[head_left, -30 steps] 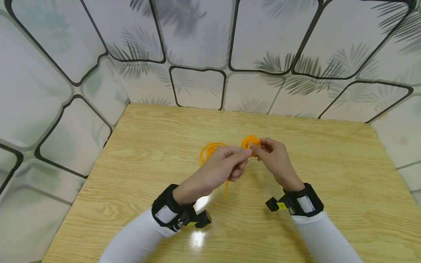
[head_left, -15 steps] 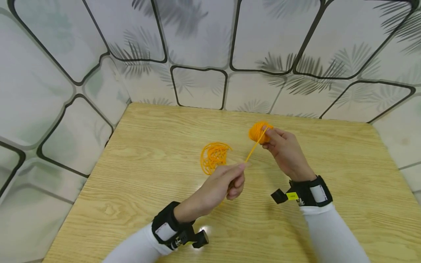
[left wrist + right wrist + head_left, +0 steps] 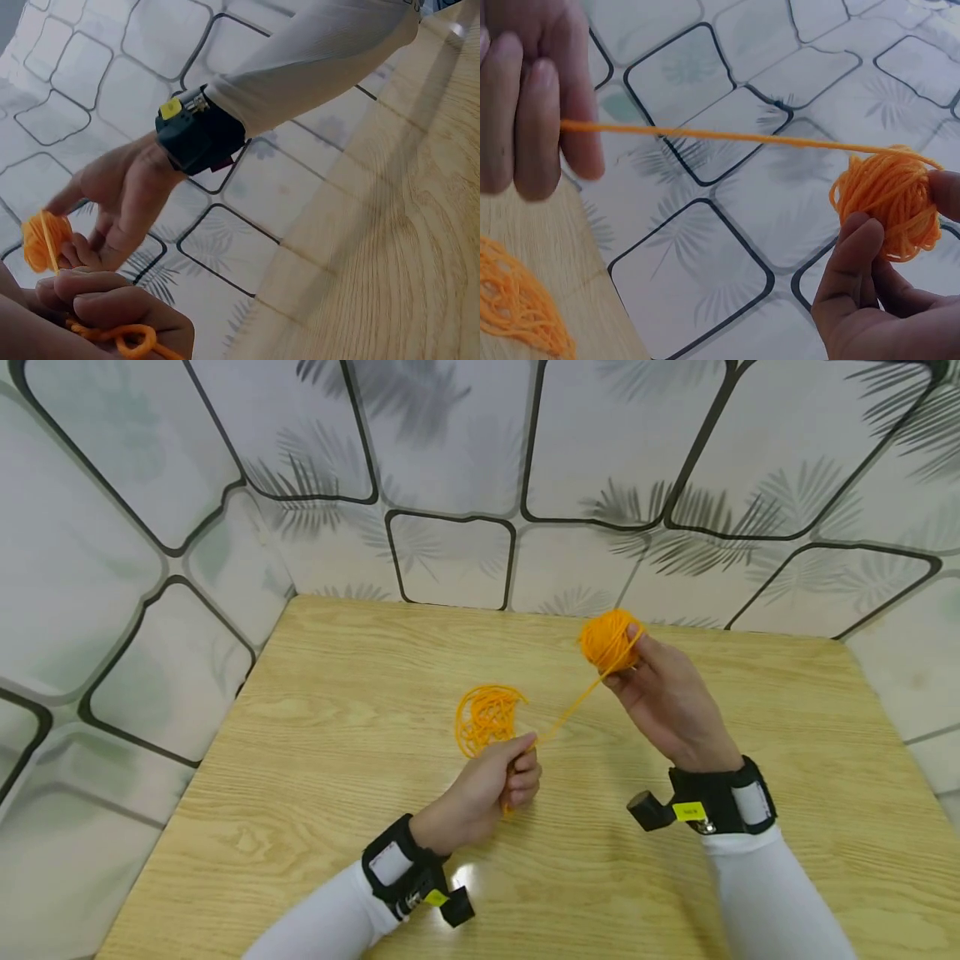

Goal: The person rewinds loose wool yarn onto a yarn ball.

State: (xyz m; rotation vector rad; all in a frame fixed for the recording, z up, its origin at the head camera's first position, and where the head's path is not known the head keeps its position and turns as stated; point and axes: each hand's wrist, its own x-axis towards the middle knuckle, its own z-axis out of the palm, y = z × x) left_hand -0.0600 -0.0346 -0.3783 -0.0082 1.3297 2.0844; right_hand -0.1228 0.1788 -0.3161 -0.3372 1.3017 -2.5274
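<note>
Leaf-patterned walls (image 3: 457,452) around a wooden table (image 3: 810,752)

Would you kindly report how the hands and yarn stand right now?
Right hand holds yarn ball. Left hand grips strand, stretched straight between them. Loose yarn pile on table near left hand. Nothing visible blocking strand.

Main obstacle = yarn strand (image 3: 705,136), strung btwn L hand (image 3: 486,792) and R hand (image 3: 672,700); a straight pass thru there hits it. Yarn ball (image 3: 609,641) fills R fingertips, in line w/ far table edge from overhead; can't tell clearance to wall (image 3: 457,560) from where I'm standing. Loose yarn pile (image 3: 491,714) lies just beyond L hand, blocks a low fwd pass. Wide room over tabletop (image 3: 337,693) L of pile, also R of R forearm. Gap btwn forearms OK, but L wrist cam (image 3: 457,907) + R wrist cam (image 3: 648,810) jut inward.
</note>
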